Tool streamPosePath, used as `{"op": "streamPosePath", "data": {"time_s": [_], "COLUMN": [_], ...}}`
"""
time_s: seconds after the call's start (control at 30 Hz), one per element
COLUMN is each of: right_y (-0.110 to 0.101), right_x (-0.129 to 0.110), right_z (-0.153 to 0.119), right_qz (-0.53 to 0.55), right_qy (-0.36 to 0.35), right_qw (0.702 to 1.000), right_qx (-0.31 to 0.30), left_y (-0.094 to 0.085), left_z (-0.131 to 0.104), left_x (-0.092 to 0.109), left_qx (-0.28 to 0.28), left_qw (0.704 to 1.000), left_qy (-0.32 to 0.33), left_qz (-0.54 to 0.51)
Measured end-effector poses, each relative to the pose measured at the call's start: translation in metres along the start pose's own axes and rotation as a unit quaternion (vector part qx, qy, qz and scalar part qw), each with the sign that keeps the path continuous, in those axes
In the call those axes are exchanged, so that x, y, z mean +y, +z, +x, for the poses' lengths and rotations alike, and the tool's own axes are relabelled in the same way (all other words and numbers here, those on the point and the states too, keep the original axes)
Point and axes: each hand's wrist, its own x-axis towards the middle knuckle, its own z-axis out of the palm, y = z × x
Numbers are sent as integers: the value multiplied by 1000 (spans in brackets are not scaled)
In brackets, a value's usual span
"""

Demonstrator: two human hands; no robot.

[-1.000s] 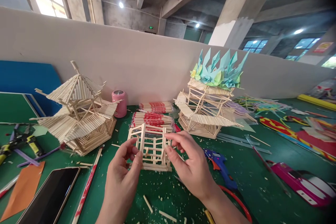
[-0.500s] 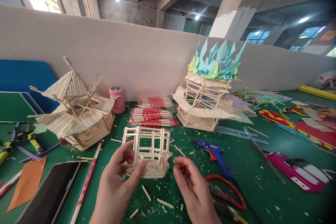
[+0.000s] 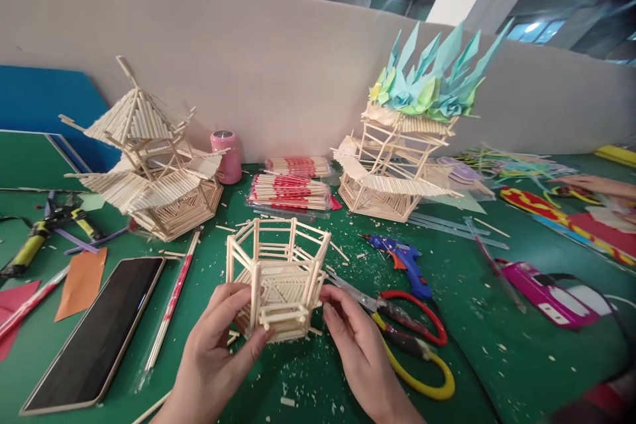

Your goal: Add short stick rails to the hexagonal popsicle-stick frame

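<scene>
A small open frame of pale sticks (image 3: pixel 285 271) stands low over the green table, its top open and its stick floor showing. My left hand (image 3: pixel 218 344) grips its lower left side, with the thumb on the front bottom edge and the fingers behind. At the frame's right side is my right hand (image 3: pixel 355 344), thumb and forefinger close together near the lower right corner; what lies between those fingertips is too small to make out. Scissors (image 3: pixel 417 351) with red and yellow handles lie just right of the frame.
Behind are two stick pavilions (image 3: pixel 149 179) (image 3: pixel 392 179), the right one topped with blue paper, and bundled sticks (image 3: pixel 291 192). A blue glue gun (image 3: pixel 402 262) and a magenta tool (image 3: pixel 551 295) lie right, a phone (image 3: pixel 94 338) left. Another person's hand (image 3: pixel 601 185) is far right.
The view has tipped downward. The stick frame has tilted, so its open top and floor now show. My right hand has come up against its right side.
</scene>
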Motion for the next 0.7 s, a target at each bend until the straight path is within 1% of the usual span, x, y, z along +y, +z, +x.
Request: {"op": "streamPosePath", "data": {"time_s": [0.07, 0.17, 0.23, 0.3, 0.37, 0.43, 0.5, 0.53, 0.63, 0.7], "right_y": [2, 4, 6, 7, 7, 7, 8, 8, 9, 11], "right_x": [-3, -1, 3, 6, 6, 4, 1, 0, -1, -1], "right_z": [-2, -4, -5, -5, -5, -4, -2, -1, 7, 15], "right_qz": [47, 93, 100, 99, 99, 107, 121, 129, 157, 188], "right_qy": [35, 69, 68, 61, 58, 59, 62, 64, 74, 90], "right_qw": [998, 993, 993, 993, 993, 993, 991, 989, 985, 978], "right_qx": [-21, -21, -15, -11, -5, -6, -10, -12, -4, 4], "left_y": [0, 0, -1, -2, -4, -5, -6, -6, -7, -8], "left_z": [-6, -16, -24, -34, -41, -44, -41, -37, -17, -2], "left_x": [-2, -5, -7, -9, -10, -9, -6, -4, 0, 0], "left_qx": [-18, -44, -52, -64, -80, -69, -45, -43, -66, -60], "left_qw": [1000, 998, 997, 996, 995, 996, 996, 995, 992, 991], "left_qy": [7, 12, 1, -24, -48, -64, -76, -84, -103, -113], "left_qz": [13, 45, 65, 64, 35, 5, -10, -14, -31, -41]}}
